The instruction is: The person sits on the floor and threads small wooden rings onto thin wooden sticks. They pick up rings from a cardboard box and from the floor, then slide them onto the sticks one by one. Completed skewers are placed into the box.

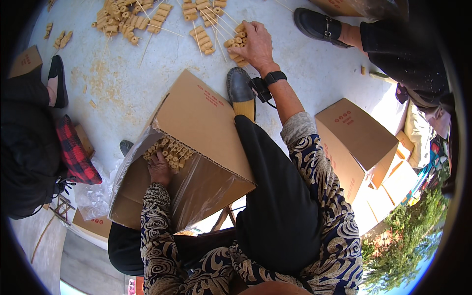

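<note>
My right hand (258, 46) is closed around a bunch of tan tube-shaped rolls on thin sticks (239, 40), low over the pale floor. Inside a tilted cardboard box (199, 110), my left hand (160, 167) rests against a packed heap of similar skewered rolls (177, 153). Its fingertips are partly hidden among them, so whether it grips any is unclear. The box leans between my legs with its opening towards me, and a clear plastic liner (199, 180) hangs in it. More skewered rolls (125, 18) lie on the floor beyond, beside a smaller group (202, 38).
One person's shoe (317, 24) is at upper right, another's shoe (58, 81) at left. Cardboard boxes (356, 129) stand to my right. Crumpled clear plastic (96, 195) and a red-and-black checked cloth item (77, 155) are on the left. My own shoe (239, 84) is beside the box.
</note>
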### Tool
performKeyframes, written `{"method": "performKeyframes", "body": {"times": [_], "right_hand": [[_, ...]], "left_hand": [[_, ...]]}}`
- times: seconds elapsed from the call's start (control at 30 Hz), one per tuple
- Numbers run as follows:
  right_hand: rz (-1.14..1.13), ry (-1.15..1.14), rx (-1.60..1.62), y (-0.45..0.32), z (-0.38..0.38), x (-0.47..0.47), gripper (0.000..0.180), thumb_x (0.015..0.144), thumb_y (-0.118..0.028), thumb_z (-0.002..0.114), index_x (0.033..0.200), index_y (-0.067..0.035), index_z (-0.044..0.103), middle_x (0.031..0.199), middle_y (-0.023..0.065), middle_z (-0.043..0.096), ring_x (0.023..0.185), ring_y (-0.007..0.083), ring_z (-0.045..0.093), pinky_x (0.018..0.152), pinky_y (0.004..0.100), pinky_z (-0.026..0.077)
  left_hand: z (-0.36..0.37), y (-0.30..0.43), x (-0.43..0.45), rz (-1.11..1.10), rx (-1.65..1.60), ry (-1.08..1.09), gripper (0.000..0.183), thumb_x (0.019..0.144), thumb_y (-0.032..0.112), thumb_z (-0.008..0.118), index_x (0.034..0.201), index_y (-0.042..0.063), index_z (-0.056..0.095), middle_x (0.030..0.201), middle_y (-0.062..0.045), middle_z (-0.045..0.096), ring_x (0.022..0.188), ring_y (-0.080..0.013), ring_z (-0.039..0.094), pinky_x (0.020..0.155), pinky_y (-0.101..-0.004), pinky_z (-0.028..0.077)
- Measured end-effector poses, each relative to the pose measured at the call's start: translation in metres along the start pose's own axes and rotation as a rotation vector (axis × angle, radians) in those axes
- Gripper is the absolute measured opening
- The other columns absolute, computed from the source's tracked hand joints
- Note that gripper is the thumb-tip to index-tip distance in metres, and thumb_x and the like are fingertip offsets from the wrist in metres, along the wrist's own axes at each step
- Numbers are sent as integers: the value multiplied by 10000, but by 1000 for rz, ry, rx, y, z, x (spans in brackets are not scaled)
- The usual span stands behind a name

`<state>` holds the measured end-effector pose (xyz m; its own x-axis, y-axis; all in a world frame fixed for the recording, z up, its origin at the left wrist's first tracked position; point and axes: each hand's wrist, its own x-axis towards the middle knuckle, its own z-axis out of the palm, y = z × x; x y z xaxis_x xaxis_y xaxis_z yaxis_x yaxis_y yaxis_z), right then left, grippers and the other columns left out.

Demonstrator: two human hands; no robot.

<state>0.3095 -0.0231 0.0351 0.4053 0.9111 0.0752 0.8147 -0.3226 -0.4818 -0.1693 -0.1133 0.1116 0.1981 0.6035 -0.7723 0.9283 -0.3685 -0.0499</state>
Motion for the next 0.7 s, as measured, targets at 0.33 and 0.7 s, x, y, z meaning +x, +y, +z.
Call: {"method": "performKeyframes", "body": {"times": [0.33,0.7], "right_hand": [[69,-72,69,-8,8,-8,858,608,-413,853,1293,-104,438,1133,97,597,1061,310,542,834,435,475],[84,40,-11,-20,23,-25,833,621,-303,794,1325,-89,404,1315,106,482,1071,334,518,817,451,458]], "left_hand": [[-8,6,-1,-34,35,-52,1044,593,333,871,1375,43,243,1283,-210,417,1199,-393,448,963,-506,411],[-4,1,0,-9,1,-28,1056,592,290,874,1401,52,238,1284,-214,421,1201,-393,452,955,-515,409]]}}
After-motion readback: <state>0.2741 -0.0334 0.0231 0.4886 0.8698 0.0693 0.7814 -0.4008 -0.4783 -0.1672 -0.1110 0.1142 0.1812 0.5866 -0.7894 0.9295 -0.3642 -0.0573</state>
